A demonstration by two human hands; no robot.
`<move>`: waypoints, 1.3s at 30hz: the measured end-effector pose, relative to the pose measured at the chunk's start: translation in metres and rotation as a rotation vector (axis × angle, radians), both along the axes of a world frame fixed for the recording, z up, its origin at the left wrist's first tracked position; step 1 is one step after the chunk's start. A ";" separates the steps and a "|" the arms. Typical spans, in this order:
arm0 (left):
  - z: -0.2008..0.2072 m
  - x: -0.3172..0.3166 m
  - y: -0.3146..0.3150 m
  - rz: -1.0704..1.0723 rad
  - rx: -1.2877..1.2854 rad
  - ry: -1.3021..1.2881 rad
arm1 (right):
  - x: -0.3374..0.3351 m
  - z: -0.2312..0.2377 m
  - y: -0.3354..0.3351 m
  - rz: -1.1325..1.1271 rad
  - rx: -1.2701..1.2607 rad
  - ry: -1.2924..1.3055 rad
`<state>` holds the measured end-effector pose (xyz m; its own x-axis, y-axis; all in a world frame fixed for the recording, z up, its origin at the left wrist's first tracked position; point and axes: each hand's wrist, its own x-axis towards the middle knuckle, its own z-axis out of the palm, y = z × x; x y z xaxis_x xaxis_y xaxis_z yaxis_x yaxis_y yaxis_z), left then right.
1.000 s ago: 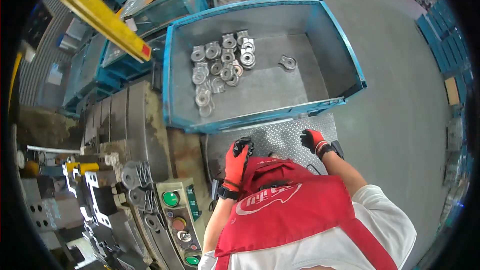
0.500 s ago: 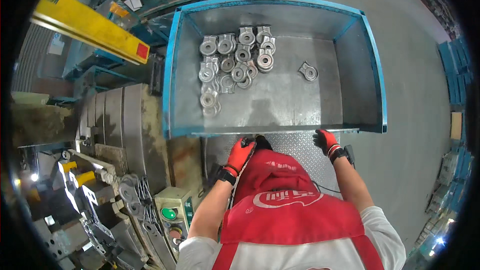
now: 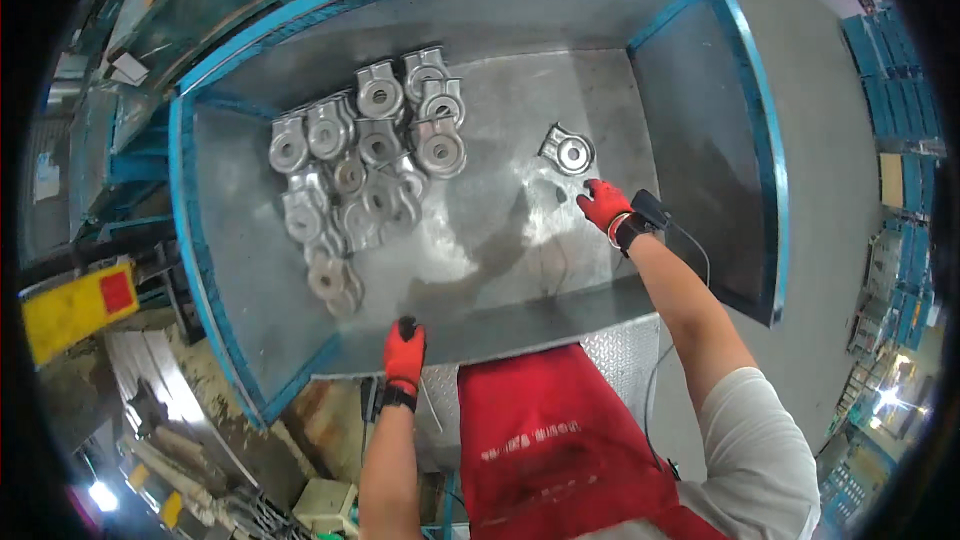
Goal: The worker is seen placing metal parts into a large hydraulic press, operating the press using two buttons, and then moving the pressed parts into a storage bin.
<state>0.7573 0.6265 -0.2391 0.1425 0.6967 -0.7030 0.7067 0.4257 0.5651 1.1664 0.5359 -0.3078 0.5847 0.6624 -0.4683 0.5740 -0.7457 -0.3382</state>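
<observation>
My right hand point(image 3: 604, 206), in a red glove with a black cuff, reaches into a blue-edged metal bin point(image 3: 690, 210). Its fingers are apart and hold nothing. Just beyond them, a single round metal part point(image 3: 573, 154) with a centre hole and a flared tab lies on the bin floor, not touched. My left hand point(image 3: 404, 352), also red-gloved, hangs by the near wall of the bin. Its dark fingertips point away from me, partly turned out of sight, so I cannot make out their grip. Several similar metal parts point(image 3: 440, 148) lie grouped, some overlapping, in the bin's left half.
The bin's low near wall point(image 3: 500, 330) stands between my body and the parts. A yellow beam point(image 3: 80, 312) with a red end and worn machinery are at the left. A cable point(image 3: 655, 390) trails from my right wrist. Blue racks point(image 3: 890, 80) stand far right.
I have leaned toward the bin, which now looks larger and turned. My right hand has moved forward over the near wall, close to the lone part. My left hand has come up to the near wall.
</observation>
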 end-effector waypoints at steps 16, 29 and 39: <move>-0.077 0.092 0.035 -0.137 -0.115 -0.222 | -0.008 -0.059 0.046 0.255 0.023 -0.121; -0.073 0.061 0.085 -0.254 -0.219 -0.195 | -0.147 0.013 0.135 0.570 -0.143 0.810; -0.135 0.010 0.130 0.776 -0.366 -1.089 | -0.178 -0.031 0.271 0.547 0.524 -0.045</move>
